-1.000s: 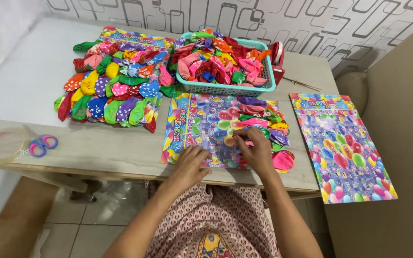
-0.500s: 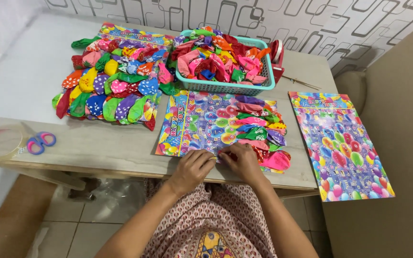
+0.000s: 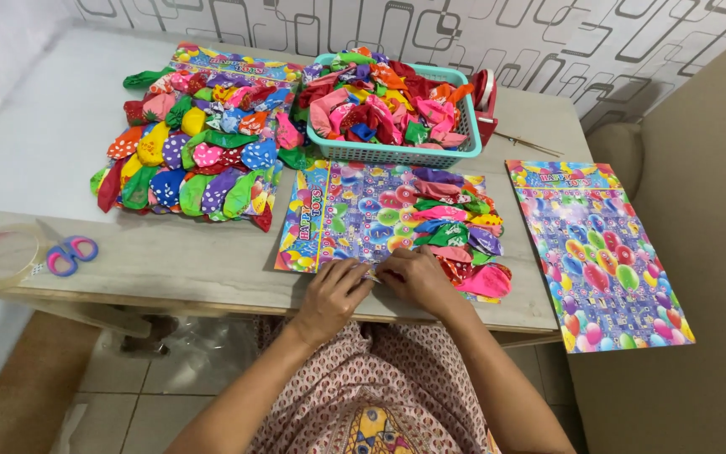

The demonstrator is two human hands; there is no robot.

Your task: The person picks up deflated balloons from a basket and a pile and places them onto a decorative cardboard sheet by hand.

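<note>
A colourful printed card [image 3: 355,214] lies flat on the table in front of me, with a column of flat balloons [image 3: 455,231] fixed along its right side. My left hand [image 3: 334,294] and my right hand [image 3: 418,282] meet at the card's near edge, fingers curled and pinching it between them. Whether something small sits between the fingertips is hidden. A pink balloon [image 3: 485,282] lies just right of my right hand.
A teal basket [image 3: 397,153] heaped with loose balloons stands behind the card. A finished balloon card [image 3: 199,143] lies at the back left, a bare printed card [image 3: 598,252] on the right. Purple scissors [image 3: 69,254], a clear tape roll [image 3: 2,255] and a red tape dispenser [image 3: 485,97] sit nearby.
My right hand has come off the balloons on the card's right side and moved left and nearer, joining my left hand at the card's near edge.
</note>
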